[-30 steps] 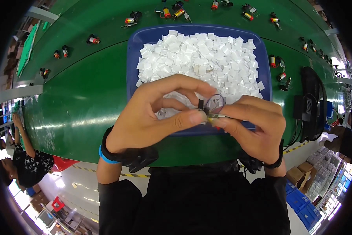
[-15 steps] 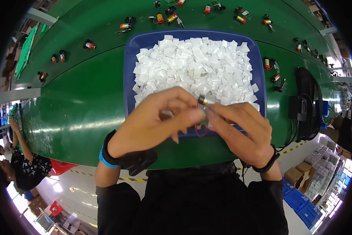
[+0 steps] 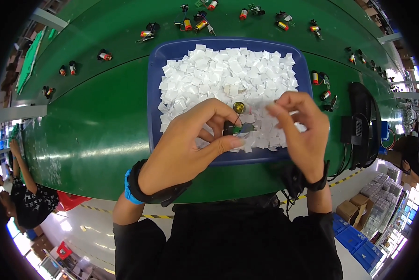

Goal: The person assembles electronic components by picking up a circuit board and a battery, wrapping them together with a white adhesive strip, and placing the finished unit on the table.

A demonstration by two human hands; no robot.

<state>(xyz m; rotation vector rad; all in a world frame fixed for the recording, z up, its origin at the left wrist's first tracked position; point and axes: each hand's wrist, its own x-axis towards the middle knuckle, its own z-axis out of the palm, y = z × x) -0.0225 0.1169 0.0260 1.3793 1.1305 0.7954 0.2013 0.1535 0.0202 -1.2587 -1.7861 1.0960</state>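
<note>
A person's left hand (image 3: 184,147) pinches a small wired assembly (image 3: 237,129) above a blue tray (image 3: 154,93) of white squares (image 3: 209,70) — the right hand (image 3: 307,133) raised beside it, fingertips blurred, grip impossible to tell.

Operator: Lighting?
Inspector: Bright overall. Your glossy green flat tabletop (image 3: 93,125) shows a pale streak of glare on your left; the lower left rim is overexposed. Your black fabric clothing (image 3: 247,242) loses detail in darkness.
Operator: Sharpness?
Inspector: Your bare right hand (image 3: 305,130) is blurred at the fingers. Straight edges bow toward the black fisheye border.
</note>
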